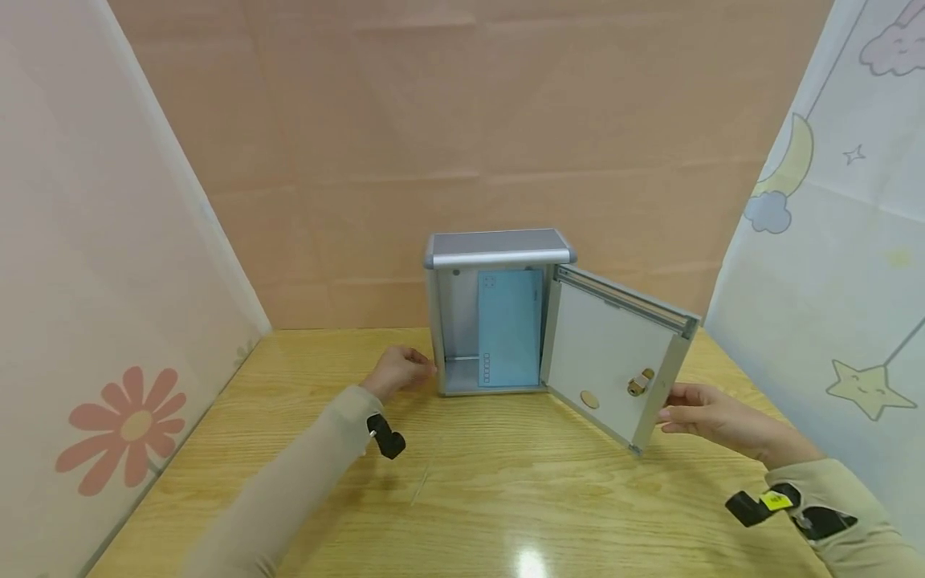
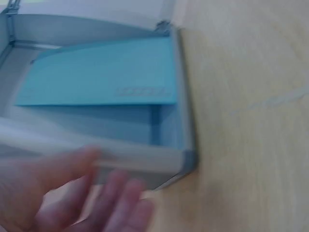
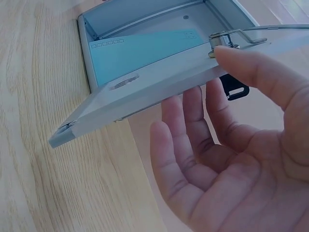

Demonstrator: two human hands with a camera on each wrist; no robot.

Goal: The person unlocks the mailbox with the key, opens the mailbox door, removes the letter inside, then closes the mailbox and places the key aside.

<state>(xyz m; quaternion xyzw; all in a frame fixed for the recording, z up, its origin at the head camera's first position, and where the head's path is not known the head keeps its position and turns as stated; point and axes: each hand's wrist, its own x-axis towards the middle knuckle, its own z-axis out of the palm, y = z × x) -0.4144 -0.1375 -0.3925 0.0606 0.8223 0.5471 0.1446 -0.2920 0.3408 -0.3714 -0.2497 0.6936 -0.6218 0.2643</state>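
A grey metal letter box (image 1: 503, 249) stands upright on the table with its hinged door (image 1: 603, 345) swung out to the right. Inside, a light blue envelope (image 1: 510, 327) stands on end against the right part of the box. My left hand (image 1: 400, 370) is at the box's lower left side, its fingers relaxed and blurred in the left wrist view. The right hand (image 1: 715, 417) holds the free edge of the door, thumb by the brass lock (image 1: 640, 382) and fingers behind the panel. A black tab (image 3: 235, 88) shows at the door's outer face.
The wooden table (image 1: 462, 498) runs back to a tan paper-like backdrop (image 1: 361, 144). Pale printed sheets stand on both sides, one with a red flower (image 1: 130, 429), the other with a yellow star (image 1: 870, 388). Each wrist carries a black camera mount.
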